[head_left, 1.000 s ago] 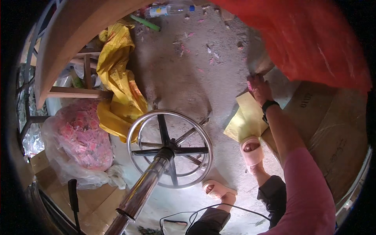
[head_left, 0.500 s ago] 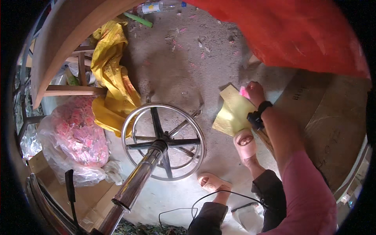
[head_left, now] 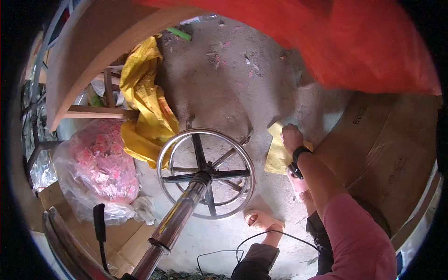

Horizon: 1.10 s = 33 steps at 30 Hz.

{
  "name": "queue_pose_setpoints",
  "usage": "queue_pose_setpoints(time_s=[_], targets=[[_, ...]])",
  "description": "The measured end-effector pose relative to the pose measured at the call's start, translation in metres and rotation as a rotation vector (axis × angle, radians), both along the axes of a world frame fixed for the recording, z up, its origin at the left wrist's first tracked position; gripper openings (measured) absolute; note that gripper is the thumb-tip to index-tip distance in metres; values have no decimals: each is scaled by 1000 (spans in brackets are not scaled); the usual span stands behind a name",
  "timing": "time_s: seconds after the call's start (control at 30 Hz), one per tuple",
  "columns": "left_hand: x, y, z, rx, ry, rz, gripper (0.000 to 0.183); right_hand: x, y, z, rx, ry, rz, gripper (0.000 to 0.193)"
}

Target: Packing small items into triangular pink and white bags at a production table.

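Observation:
My right hand (head_left: 292, 137) reaches down from the lower right, its fingers closed, over a yellow sheet (head_left: 279, 156) on the floor. A trace of a small pink piece shows at the fingers; most of it is hidden by the hand. A black watch-like band (head_left: 298, 154) is on that wrist, below a pink sleeve (head_left: 357, 228). The sheet lies just beyond my right foot in a pink slipper (head_left: 298, 183). My left hand is out of view.
A swivel stool base with a chrome foot ring (head_left: 252, 186) stands at centre. Left are a clear bag of pink pieces (head_left: 100, 163) and a yellow sack (head_left: 144, 93). A red cloth (head_left: 354, 46) hangs at upper right above flat cardboard (head_left: 373, 154). A black cable (head_left: 275, 232) crosses my legs.
My right hand has moved down and left over the yellow sheet, covering more of the pink piece. The whole view has shifted slightly, with the stool now further right.

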<state>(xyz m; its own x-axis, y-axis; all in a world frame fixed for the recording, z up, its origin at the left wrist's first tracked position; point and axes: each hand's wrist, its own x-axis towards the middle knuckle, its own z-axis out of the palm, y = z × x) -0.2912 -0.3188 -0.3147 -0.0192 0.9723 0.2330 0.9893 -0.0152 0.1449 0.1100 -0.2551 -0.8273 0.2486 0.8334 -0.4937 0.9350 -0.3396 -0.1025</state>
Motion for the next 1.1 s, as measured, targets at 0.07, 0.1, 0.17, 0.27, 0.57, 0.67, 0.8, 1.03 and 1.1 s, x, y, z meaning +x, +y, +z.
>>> queue_pose_setpoints(time_s=[0.07,0.1,0.17,0.27,0.57,0.67,0.8,1.03,1.1], targets=[[-3,2,3,-6,-9,3,63,2,8,9,46,28,91,15],[-5,2,4,-2,-16,3,63,5,27,16,94,66,126,16],[-8,0,10,3,-30,1,63,8,74,48,418,76,211,16],[-11,-9,17,15,-43,2,63,-1,160,115,712,240,128,19],[-8,-11,39,-9,-497,1,57,-28,131,248,508,865,-346,18],[-13,-14,50,-20,-371,145,61,-62,63,337,352,1284,-706,17],[-15,-28,36,115,-823,610,74,-88,-12,464,158,1395,-783,12],[18,-50,56,38,-1290,1088,88,-79,-83,583,43,1298,-779,10],[30,-66,52,116,-1769,1068,83,-79,-85,612,49,1260,-741,12]])
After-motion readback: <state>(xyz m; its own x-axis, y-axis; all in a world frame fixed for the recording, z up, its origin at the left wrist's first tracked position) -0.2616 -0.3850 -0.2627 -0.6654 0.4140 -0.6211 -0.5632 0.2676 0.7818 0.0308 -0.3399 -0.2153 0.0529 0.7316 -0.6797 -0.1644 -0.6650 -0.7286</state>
